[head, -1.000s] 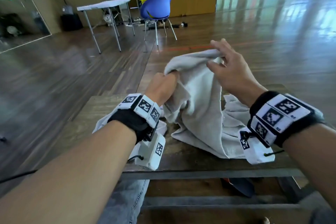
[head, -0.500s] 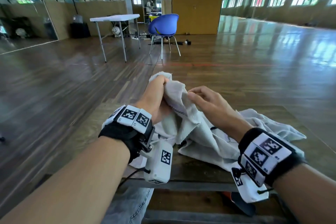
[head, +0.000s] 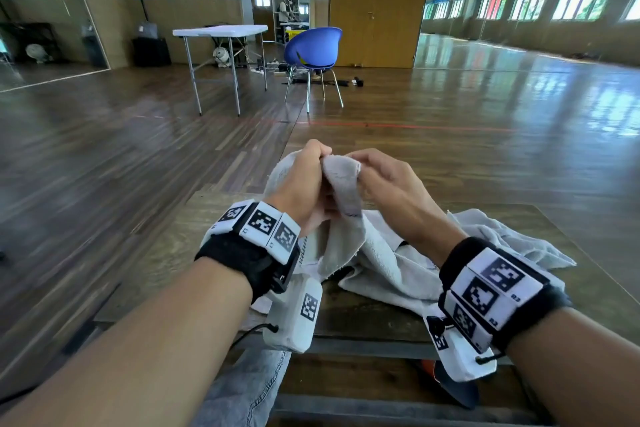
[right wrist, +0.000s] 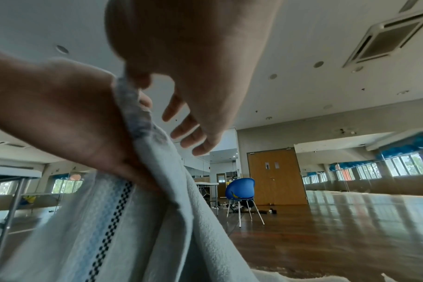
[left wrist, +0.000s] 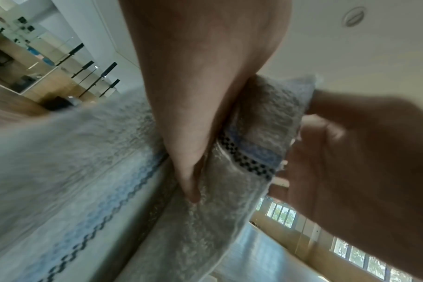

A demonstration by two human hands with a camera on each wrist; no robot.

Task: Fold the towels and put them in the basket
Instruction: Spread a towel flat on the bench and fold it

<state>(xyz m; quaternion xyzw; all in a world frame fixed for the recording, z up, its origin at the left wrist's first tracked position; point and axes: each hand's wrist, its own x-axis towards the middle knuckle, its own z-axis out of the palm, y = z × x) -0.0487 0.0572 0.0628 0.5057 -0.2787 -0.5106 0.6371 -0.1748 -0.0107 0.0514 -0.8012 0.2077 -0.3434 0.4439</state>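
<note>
A pale grey towel (head: 384, 260) with a blue and black checked band (left wrist: 249, 156) lies crumpled on the wooden table (head: 162, 253). One end of it is lifted above the table's far edge. My left hand (head: 306, 177) grips that raised end in a fist. My right hand (head: 372, 172) is right beside it and pinches the same folded edge (head: 341, 180) between thumb and fingers. In the right wrist view the towel (right wrist: 145, 200) hangs down from both hands, with the other right fingers spread. No basket is in view.
More towel cloth (head: 512, 243) lies spread over the table's right side. Beyond the table is open wooden floor, with a blue chair (head: 313, 52) and a white folding table (head: 220, 31) far off. My knee in jeans (head: 242, 392) is under the table's near edge.
My right hand has come in from the towel's upper edge to meet the left hand. Both now hold the same raised end close together. The head view has tilted upward.
</note>
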